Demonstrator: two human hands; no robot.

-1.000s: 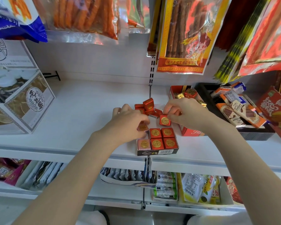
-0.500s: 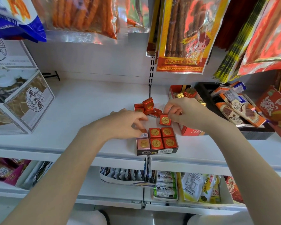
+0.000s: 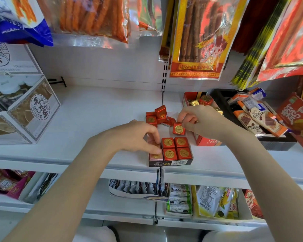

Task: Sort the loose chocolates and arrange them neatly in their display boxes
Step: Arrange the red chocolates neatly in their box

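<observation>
four red chocolates are already seated in the display box, where a pink one is being pressed down by the left hand, while another, pinched just behind the box by the right hand, is judged next to be lowered in.

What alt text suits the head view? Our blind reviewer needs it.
Two hands fill a dark display box of red chocolates on a white shelf: the left hand presses a piece into the box's left column, the right hand pinches a red chocolate just behind it.
</observation>
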